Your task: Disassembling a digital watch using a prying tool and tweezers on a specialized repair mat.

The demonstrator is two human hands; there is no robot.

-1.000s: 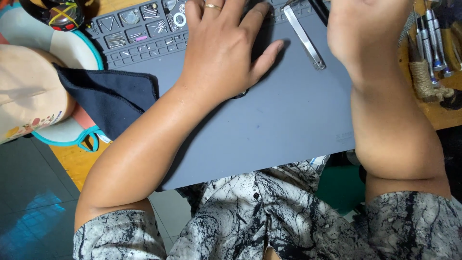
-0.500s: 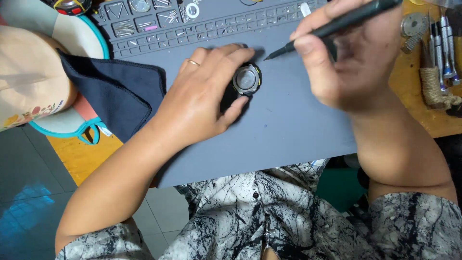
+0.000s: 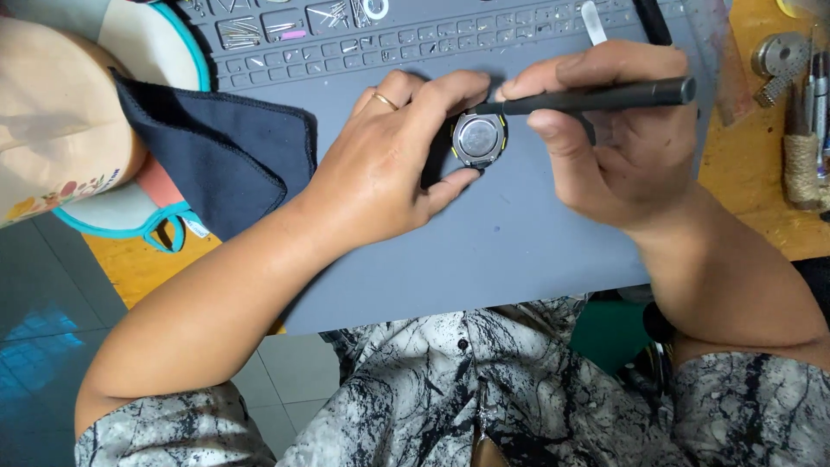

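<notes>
- The left hand rests on a grey mat and clamps a small round watch case between its thumb on the near side and its fingers on the far side.
- The watch case lies back-up near the middle of the mat, showing a silvery round back with a dark rim and yellow marks.
- The right hand is closed around a dark pen-shaped tool, held almost level, its tip pointing left and meeting the far edge of the watch case.
- A dark blue cloth lies on the left end of the mat, its left part draped over a cream and teal bag.
- Along the far edge of the mat run small compartments holding tiny parts.
- On the wooden desk to the right stand metal tools, one wrapped in twine.
</notes>
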